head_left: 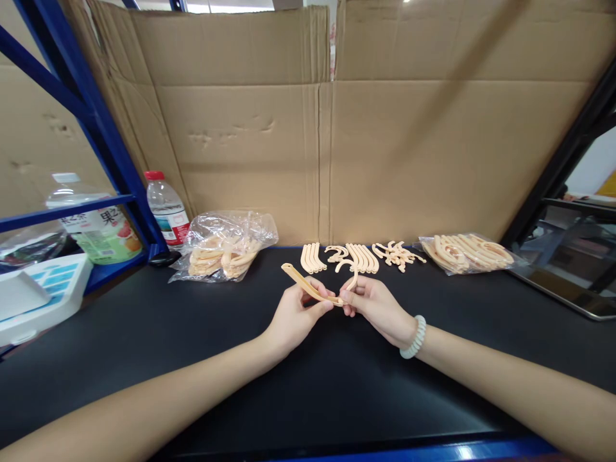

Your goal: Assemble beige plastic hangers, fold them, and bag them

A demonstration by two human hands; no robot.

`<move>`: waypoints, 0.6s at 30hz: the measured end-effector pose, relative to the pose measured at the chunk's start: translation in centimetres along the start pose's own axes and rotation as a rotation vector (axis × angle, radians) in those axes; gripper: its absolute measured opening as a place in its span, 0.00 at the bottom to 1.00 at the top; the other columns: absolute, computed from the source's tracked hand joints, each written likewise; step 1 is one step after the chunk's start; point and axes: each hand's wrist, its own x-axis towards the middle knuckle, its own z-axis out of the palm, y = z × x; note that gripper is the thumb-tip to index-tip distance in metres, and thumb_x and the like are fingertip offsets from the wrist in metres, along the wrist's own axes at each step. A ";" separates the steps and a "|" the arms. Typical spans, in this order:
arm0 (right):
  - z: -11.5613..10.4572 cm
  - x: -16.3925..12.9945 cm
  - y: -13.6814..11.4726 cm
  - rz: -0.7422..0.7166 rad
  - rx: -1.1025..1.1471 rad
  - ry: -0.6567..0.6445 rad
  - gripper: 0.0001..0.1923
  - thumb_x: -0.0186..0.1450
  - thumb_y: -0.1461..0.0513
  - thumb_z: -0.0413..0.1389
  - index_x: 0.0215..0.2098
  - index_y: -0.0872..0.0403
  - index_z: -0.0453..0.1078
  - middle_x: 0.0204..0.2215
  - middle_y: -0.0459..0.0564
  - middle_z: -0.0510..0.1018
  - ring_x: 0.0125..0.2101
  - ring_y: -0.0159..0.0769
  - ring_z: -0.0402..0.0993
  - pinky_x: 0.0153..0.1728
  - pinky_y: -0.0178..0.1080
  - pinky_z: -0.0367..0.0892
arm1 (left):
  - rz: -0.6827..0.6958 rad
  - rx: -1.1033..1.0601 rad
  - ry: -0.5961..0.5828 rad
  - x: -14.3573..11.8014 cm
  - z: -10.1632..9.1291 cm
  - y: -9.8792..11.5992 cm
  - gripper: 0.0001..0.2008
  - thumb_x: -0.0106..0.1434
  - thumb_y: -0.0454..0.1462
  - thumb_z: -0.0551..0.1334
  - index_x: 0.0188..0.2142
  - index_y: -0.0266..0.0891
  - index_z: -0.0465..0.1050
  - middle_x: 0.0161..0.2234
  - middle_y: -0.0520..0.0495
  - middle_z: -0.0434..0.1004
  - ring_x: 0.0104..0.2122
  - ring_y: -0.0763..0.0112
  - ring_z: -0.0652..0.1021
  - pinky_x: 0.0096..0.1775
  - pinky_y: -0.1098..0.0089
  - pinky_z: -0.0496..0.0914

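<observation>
Two bags (224,247), two bottles (167,208)

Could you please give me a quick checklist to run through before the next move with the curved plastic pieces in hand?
1. Left hand grips the long curved piece: ok.
2. Right hand pinches the small piece at the long one's end: ok.
3. The two pieces fully joined: cannot tell.
4. Loose pieces sorted in rows on the mat: ok.
5. Left bag open and within reach: ok.
6. Right bag holds more parts: ok.
</observation>
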 end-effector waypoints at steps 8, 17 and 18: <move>0.1 -0.1 0.0 -0.011 -0.001 0.025 0.14 0.54 0.54 0.64 0.26 0.54 0.67 0.18 0.42 0.70 0.21 0.29 0.65 0.24 0.36 0.62 | 0.003 0.023 0.017 -0.1 0.1 0.1 0.10 0.53 0.37 0.69 0.29 0.38 0.68 0.28 0.50 0.75 0.34 0.65 0.78 0.39 0.66 0.70; 0.3 -0.3 -0.3 0.002 0.055 0.023 0.16 0.53 0.52 0.65 0.25 0.55 0.69 0.22 0.45 0.73 0.24 0.30 0.69 0.28 0.36 0.65 | -0.098 -0.144 0.072 0.1 0.0 0.1 0.16 0.51 0.35 0.70 0.34 0.38 0.65 0.29 0.51 0.77 0.33 0.67 0.78 0.40 0.64 0.72; 0.3 -0.3 -0.4 0.003 0.033 0.029 0.16 0.53 0.51 0.65 0.26 0.55 0.70 0.22 0.45 0.72 0.23 0.30 0.68 0.27 0.36 0.64 | -0.114 -0.160 0.076 0.1 0.1 0.2 0.17 0.50 0.35 0.70 0.35 0.38 0.64 0.29 0.51 0.78 0.32 0.67 0.79 0.40 0.65 0.72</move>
